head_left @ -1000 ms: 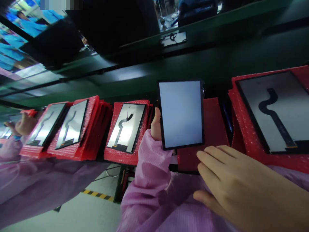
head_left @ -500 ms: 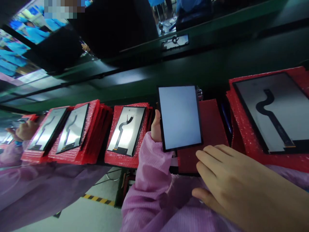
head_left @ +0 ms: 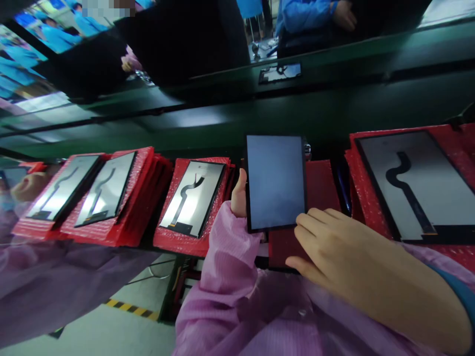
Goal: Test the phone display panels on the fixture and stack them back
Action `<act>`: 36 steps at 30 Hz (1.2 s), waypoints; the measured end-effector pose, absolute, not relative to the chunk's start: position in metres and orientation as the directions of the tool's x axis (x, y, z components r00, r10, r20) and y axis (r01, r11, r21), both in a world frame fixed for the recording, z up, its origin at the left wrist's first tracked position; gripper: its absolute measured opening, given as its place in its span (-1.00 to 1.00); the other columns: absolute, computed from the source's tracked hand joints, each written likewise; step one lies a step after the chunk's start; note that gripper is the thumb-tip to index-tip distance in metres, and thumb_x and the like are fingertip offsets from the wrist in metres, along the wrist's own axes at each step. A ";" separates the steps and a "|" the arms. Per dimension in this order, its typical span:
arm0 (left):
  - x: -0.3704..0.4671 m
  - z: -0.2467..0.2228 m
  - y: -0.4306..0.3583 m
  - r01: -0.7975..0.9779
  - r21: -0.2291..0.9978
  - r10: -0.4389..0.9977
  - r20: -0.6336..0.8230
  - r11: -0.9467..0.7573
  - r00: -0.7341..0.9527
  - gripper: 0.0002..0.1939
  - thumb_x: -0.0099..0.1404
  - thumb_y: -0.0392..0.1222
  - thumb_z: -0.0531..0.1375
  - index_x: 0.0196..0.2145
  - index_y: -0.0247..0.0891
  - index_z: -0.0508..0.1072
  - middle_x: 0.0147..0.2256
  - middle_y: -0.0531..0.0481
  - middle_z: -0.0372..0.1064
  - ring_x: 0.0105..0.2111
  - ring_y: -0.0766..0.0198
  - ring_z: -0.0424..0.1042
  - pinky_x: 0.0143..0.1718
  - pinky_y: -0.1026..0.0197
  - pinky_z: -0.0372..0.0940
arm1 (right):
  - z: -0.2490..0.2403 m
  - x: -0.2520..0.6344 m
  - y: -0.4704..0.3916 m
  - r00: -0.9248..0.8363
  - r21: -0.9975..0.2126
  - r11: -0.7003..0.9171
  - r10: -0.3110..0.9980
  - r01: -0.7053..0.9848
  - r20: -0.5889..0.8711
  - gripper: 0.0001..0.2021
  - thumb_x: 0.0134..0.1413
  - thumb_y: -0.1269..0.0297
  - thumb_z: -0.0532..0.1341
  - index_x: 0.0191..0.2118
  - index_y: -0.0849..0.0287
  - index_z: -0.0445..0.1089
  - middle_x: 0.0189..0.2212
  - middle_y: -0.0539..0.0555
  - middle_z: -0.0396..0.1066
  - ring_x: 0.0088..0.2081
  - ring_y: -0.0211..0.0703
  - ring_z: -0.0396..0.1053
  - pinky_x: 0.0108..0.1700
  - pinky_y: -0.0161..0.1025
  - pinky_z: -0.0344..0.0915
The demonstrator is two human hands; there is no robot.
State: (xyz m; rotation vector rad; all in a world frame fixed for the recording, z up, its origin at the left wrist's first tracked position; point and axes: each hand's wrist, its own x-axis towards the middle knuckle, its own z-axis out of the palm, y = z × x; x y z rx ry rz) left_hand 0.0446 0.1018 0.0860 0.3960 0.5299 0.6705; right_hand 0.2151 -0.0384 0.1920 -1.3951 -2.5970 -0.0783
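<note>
My left hand (head_left: 239, 194) grips a black-framed display panel (head_left: 275, 183) by its left side, thumb on the edge and the other fingers hidden behind it. The panel is tilted up, its face a plain blue-grey. My right hand (head_left: 326, 242) is at the panel's lower right corner, palm down, fingers stretched out and thumb apart. Its fingertips seem close to the corner; I cannot tell whether they touch. Beneath both lies a dark red flat surface (head_left: 287, 249).
Red bubble-wrap stacks topped with display panels stand at left (head_left: 107, 190), centre left (head_left: 193, 198) and right (head_left: 419, 185). A smaller panel (head_left: 281, 72) lies on the dark green line (head_left: 208, 116) ahead. A co-worker's hand (head_left: 29, 187) is at far left; others sit across.
My right hand has moved left and a little up, to the panel's lower right corner. The panel's face looks darker and bluer. My left hand keeps its hold.
</note>
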 end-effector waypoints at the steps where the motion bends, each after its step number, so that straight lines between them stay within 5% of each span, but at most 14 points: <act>1: 0.044 0.084 0.102 -0.476 0.514 0.673 -0.315 0.714 0.669 -0.09 0.38 0.46 -0.19 0.14 -0.43 0.45 -0.01 -0.32 0.54 0.20 -0.23 0.38 0.21 -0.19 0.26 | 0.191 0.215 -0.036 -0.537 -0.042 0.554 0.821 0.831 0.196 -0.76 0.22 0.24 0.23 -0.47 0.11 0.28 -0.50 -0.01 0.32 -0.43 -0.09 0.27 -0.33 -0.13 0.11; 7: 0.040 0.081 0.108 -0.485 0.525 0.689 -0.313 0.699 0.653 -0.13 0.44 0.38 -0.23 0.17 -0.44 0.41 0.00 -0.34 0.54 0.22 -0.17 0.37 0.24 -0.16 0.24 | 0.187 0.217 -0.025 -0.514 -0.067 0.525 0.847 0.848 0.136 -0.80 0.25 0.21 0.23 -0.38 0.15 0.32 -0.43 0.01 0.37 -0.40 -0.09 0.33 -0.33 -0.15 0.17; 10: 0.039 0.082 0.110 -0.485 0.501 0.679 -0.341 0.716 0.650 -0.12 0.43 0.39 -0.25 0.22 -0.40 0.38 -0.01 -0.30 0.55 0.22 -0.10 0.38 0.24 -0.11 0.25 | 0.187 0.218 -0.019 -0.492 -0.096 0.499 0.866 0.861 0.087 -0.86 0.24 0.24 0.25 -0.19 0.20 0.40 -0.34 0.05 0.44 -0.34 -0.05 0.40 -0.30 -0.12 0.27; 14: 0.037 0.081 0.112 -0.486 0.484 0.664 -0.321 0.728 0.675 -0.16 0.44 0.38 -0.19 0.27 -0.38 0.32 0.04 -0.29 0.53 0.19 -0.09 0.42 0.25 -0.14 0.25 | 0.174 0.221 -0.005 -0.447 -0.226 0.470 0.883 0.853 0.145 -0.63 0.29 0.24 0.19 0.15 0.26 0.29 -0.06 0.20 0.47 -0.05 0.04 0.43 -0.07 -0.02 0.42; 18: 0.038 0.079 0.114 -0.517 0.513 0.710 -0.314 0.686 0.631 -0.21 0.46 0.33 -0.14 0.27 -0.37 0.33 0.04 -0.28 0.53 0.18 -0.10 0.43 0.26 -0.17 0.24 | 0.134 0.226 0.021 -0.267 -0.358 0.421 0.874 0.834 0.407 -0.45 0.33 0.25 0.10 0.35 0.27 0.04 0.24 0.33 0.24 0.26 0.13 0.20 0.27 0.14 0.25; 22: 0.039 0.079 0.116 -0.492 0.531 0.701 -0.317 0.689 0.639 -0.19 0.47 0.33 -0.22 0.30 -0.38 0.30 0.03 -0.29 0.54 0.18 -0.07 0.43 0.25 -0.17 0.25 | 0.091 0.234 0.043 -0.088 -0.435 0.380 0.825 0.816 0.558 -0.43 0.32 0.19 0.08 0.37 0.21 0.00 0.28 0.35 0.15 0.31 0.18 0.12 0.32 0.22 0.13; 30: 0.042 0.083 0.111 -0.459 0.517 0.659 -0.315 0.723 0.684 -0.15 0.42 0.40 -0.15 0.30 -0.33 0.32 0.10 -0.28 0.49 0.24 -0.18 0.35 0.22 -0.17 0.27 | 0.068 0.242 0.046 -0.048 -0.433 0.315 0.850 0.845 0.524 -0.23 0.25 -0.12 0.11 0.42 0.14 -0.11 0.32 0.37 0.06 0.33 0.33 0.06 0.32 0.38 0.01; 36: 0.047 0.080 0.107 -0.438 0.504 0.634 -0.329 0.744 0.700 -0.21 0.46 0.33 -0.14 0.34 -0.33 0.26 0.15 -0.27 0.45 0.28 -0.15 0.31 0.30 -0.19 0.17 | 0.073 0.231 0.046 -0.137 -0.367 0.317 0.887 0.874 0.441 0.08 0.07 -0.32 0.21 0.47 0.24 -0.23 0.44 0.45 -0.20 0.44 0.49 -0.21 0.36 0.46 -0.08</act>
